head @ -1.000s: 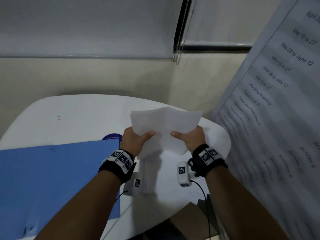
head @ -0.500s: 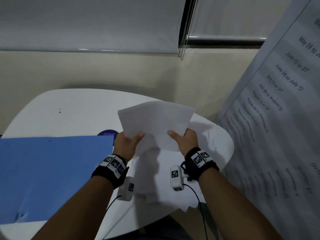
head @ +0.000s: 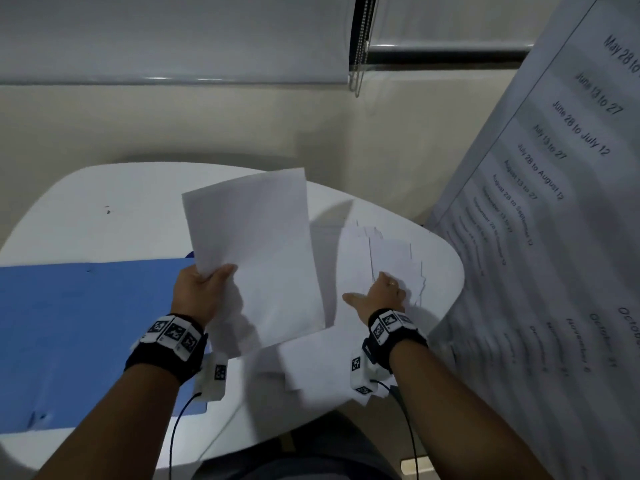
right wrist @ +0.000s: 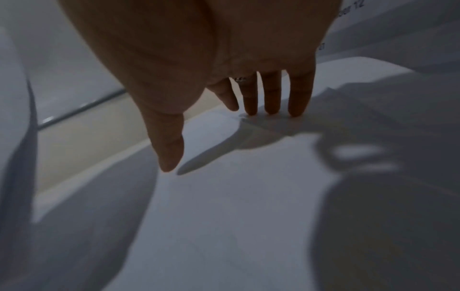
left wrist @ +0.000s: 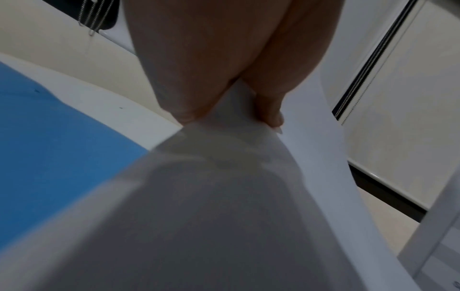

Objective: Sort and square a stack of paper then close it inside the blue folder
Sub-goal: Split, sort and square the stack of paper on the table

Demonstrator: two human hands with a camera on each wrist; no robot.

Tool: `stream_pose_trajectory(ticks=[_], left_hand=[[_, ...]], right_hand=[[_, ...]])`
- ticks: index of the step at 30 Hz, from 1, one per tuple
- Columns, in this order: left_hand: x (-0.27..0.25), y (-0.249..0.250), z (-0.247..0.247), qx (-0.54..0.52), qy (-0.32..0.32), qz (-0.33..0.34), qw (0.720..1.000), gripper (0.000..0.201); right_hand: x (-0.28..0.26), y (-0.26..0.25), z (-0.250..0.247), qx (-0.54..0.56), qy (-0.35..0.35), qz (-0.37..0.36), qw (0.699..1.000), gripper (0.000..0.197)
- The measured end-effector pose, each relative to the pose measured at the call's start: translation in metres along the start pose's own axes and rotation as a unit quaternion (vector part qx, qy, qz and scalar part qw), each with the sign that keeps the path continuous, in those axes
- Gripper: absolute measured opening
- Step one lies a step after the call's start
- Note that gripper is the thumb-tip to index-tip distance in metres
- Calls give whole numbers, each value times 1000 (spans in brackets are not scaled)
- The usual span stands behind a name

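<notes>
My left hand (head: pixel 204 285) pinches the near left edge of a white sheet of paper (head: pixel 256 251) and holds it up above the table; in the left wrist view the thumb and fingers (left wrist: pixel 271 110) clamp the sheet (left wrist: pixel 224 196). The blue folder (head: pixel 86 337) lies open and flat on the table's left side. Loose white sheets (head: pixel 391 261) lie fanned on the right of the table. My right hand (head: pixel 384 292) rests on them with straight fingers (right wrist: pixel 271 98) whose tips touch the paper (right wrist: pixel 236 196).
The round white table (head: pixel 104 202) stands against a cream wall. A large printed date chart (head: pixel 554 220) leans close on the right. More white sheets (head: pixel 311 368) overhang the table's near edge. A window blind cord (head: pixel 360 46) hangs at the back.
My right hand let go of the held sheet and dropped to the loose sheets on the right. The left hand alone now holds the sheet, swung to upright over the folder's edge.
</notes>
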State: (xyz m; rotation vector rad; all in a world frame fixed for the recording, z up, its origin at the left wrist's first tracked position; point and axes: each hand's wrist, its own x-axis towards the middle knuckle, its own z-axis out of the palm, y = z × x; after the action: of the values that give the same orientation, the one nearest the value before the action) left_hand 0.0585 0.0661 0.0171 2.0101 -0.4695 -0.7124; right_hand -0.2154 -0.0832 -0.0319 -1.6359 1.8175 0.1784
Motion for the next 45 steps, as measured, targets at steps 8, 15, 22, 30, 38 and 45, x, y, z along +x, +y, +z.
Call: stream_pose_trajectory(ticks=[8, 15, 22, 30, 38, 45], left_hand=[[-9, -13, -24, 0, 1, -25, 1000, 23], [-2, -17, -41, -12, -5, -27, 1000, 18], [8, -22, -53, -18, -11, -37, 999, 27], [10, -18, -52, -8, -26, -48, 998, 22], [17, -34, -56, 88, -47, -58, 993, 29], [11, -45, -23, 142, -110, -98, 979, 28]], right_hand=[[0, -7, 20, 38, -16, 26, 999, 109], [-12, -6, 19, 76, 65, -21, 995, 44], [-18, -8, 11, 60, 142, -49, 987, 16], [-12, -9, 23, 182, 8, 38, 982, 57], [-46, -20, -77, 163, 154, -158, 961, 30], [-85, -54, -147, 173, 215, -284, 918, 5]])
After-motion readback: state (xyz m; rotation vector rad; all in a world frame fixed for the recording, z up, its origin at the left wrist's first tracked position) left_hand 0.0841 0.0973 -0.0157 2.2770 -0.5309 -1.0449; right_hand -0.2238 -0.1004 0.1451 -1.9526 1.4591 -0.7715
